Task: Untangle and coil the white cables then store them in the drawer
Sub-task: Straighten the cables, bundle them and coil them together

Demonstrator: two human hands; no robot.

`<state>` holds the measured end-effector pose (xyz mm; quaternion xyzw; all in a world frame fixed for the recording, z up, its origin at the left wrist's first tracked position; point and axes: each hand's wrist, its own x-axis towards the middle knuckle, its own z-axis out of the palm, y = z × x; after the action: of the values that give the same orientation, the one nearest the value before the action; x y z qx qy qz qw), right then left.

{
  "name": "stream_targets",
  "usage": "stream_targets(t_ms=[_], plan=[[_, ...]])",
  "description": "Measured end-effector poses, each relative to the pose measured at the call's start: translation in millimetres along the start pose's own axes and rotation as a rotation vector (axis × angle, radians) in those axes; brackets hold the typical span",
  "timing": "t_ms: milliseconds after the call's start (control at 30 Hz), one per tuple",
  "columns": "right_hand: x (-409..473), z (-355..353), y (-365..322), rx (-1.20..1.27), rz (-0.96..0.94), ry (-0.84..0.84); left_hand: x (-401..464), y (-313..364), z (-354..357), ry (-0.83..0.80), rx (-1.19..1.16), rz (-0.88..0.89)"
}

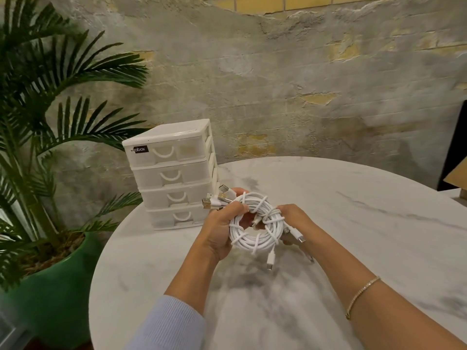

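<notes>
A round coil of white cables (pixel 255 239), wrapped with loops of its own cord, is held above the marble table (pixel 353 223). My left hand (pixel 222 231) grips its left side, fingers curled around the strands. My right hand (pixel 294 221) holds the right side. Several USB plugs (pixel 214 202) stick out at the upper left, and smaller connectors (pixel 270 261) dangle at the lower right. A white four-drawer plastic unit (pixel 174 173) stands on the table behind the coil, all drawers closed.
A potted palm in a green pot (pixel 50 286) stands left of the table. A dark panel and a cardboard edge (pixel 454 173) sit at the far right. A rough plaster wall is behind.
</notes>
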<state>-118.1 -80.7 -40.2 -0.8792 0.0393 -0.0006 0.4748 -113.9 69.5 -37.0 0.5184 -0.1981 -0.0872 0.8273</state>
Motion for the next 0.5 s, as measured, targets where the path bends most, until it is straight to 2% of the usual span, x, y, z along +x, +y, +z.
stream_targets(t_ms=[100,233,333,433,500], plan=[[0.0,0.5,4.5,-0.099,-0.041,0.069,2.0,-1.9,-0.3,0.018,0.048,0.022],[0.8,-9.4,6.9,0.160,-0.014,0.329,5.4,-4.8,0.0,0.103,0.169,0.071],[-8.4,-13.3,-6.0,0.209,-0.137,0.494,5.3,-5.9,1.1,0.146,0.253,0.101],[-21.1,-4.5,-24.5,0.121,-0.269,0.443,5.9,-5.6,0.6,0.207,0.298,0.124],[-24.5,7.6,-29.2,-0.026,-0.309,0.374,7.6,-5.2,-1.0,0.292,0.274,0.143]])
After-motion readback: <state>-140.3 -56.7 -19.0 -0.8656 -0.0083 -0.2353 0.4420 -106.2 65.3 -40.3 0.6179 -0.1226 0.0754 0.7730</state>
